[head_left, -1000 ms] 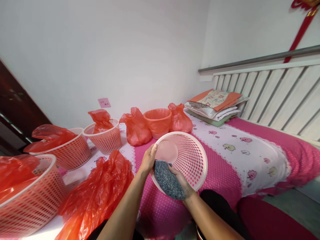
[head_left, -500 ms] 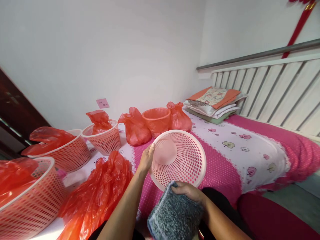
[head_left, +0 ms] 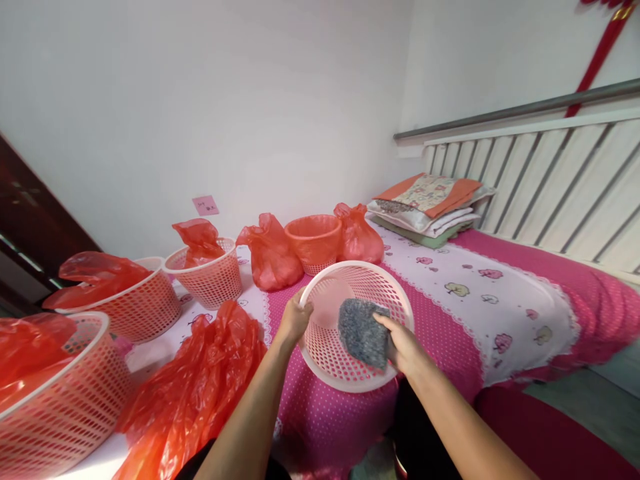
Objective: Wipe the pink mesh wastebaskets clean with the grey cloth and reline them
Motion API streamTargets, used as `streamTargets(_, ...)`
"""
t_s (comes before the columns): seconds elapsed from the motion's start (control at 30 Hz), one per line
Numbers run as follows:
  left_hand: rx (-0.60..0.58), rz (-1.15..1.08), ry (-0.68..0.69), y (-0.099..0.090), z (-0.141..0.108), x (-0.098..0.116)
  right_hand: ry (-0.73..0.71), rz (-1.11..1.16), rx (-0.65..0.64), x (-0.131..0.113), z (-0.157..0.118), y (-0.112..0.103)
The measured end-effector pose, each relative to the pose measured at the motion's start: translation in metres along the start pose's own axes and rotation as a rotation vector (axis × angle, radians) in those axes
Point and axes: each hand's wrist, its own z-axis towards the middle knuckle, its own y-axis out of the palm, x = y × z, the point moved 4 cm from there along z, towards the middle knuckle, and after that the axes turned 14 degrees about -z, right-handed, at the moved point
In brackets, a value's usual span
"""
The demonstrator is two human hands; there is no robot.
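Note:
A pink perforated plastic basket (head_left: pixel 325 363) is tilted with its open mouth towards me, over the pink dotted bedspread. My left hand (head_left: pixel 296 317) grips its rim at the left side, the fingers closed on it. In my right hand (head_left: pixel 404 343) is a grey fuzzy cloth (head_left: pixel 361 332), pinched at its right edge and held in front of the basket's opening, over part of the inner wall. Whether the cloth touches the wall cannot be made out. Left of my left forearm lies a heap of loose red plastic bags (head_left: pixel 200 380).
Pink baskets with red bags in them (head_left: pixel 135 313) stand along the left. Two filled red bags (head_left: pixel 273 257) flank a red-lined basket (head_left: pixel 314 243) near the wall. Folded bedding (head_left: pixel 430 203) lies at the back right beside a white railing (head_left: pixel 560 180).
My right hand has lifted the grey cloth up from below the basket's rim to its opening. The basket is still in my left hand, tilted slightly differently.

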Motion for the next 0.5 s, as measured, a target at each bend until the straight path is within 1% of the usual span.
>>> streamTargets(0.1, 0.020, 0.059, 0.000, -0.001, 0.001, -0.001, -0.252, -0.190, 0.121, -0.005, 0.019, 0.008)
streamTargets(0.13, 0.030, 0.081, -0.003, -0.001, 0.000, 0.000, -0.316, -0.279, 0.137, -0.007, 0.026, 0.014)
streamTargets(0.2, 0.041, 0.107, -0.005, -0.001, 0.000, 0.002, -0.394, -0.423, 0.119, -0.006, 0.039, 0.030)
streamTargets(0.27, 0.035, 0.116, -0.001, 0.000, -0.001, 0.004, -0.420, -0.485, 0.055, 0.000, 0.051, 0.048)
streamTargets(0.37, 0.031, 0.118, -0.001, 0.001, -0.002, 0.004, -0.407, -0.548, -0.091, 0.021, 0.061, 0.073)
streamTargets(0.43, 0.023, 0.102, 0.009, 0.003, -0.002, 0.004, -0.377, -0.589, -0.182, 0.040, 0.064, 0.085)
streamTargets(0.5, 0.005, 0.087, 0.020, 0.004, -0.002, 0.003, -0.352, -0.608, -0.231, 0.057, 0.066, 0.091)
